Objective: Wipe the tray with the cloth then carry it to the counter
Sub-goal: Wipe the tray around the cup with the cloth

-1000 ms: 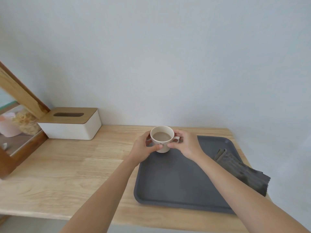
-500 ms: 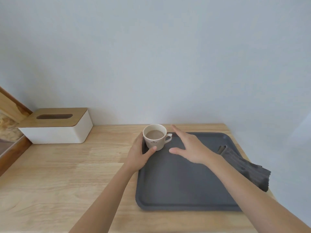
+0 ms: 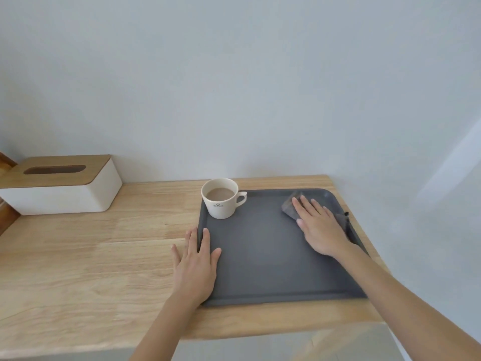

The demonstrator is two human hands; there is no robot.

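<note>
A dark grey tray (image 3: pixel 263 256) lies on the right part of the wooden table (image 3: pixel 91 256). A cream cup (image 3: pixel 221 200) of milky drink stands in the tray's far left corner, handle to the right. My left hand (image 3: pixel 195 264) rests flat across the tray's left rim, fingers spread, holding nothing. My right hand (image 3: pixel 318 226) presses flat on a dark grey cloth (image 3: pixel 291 205) in the tray's far right corner. Most of the cloth is hidden under the hand; a bit shows at the right rim.
A white tissue box (image 3: pixel 59 186) with a wooden lid stands at the far left against the wall. A brown wooden frame edge (image 3: pixel 6 217) shows at the left border. The table's front edge (image 3: pixel 234 332) and right edge are close to the tray.
My left hand let go of the cup and moved down to the tray's left rim. My right hand moved right onto the cloth, which now lies in the tray's far right corner.
</note>
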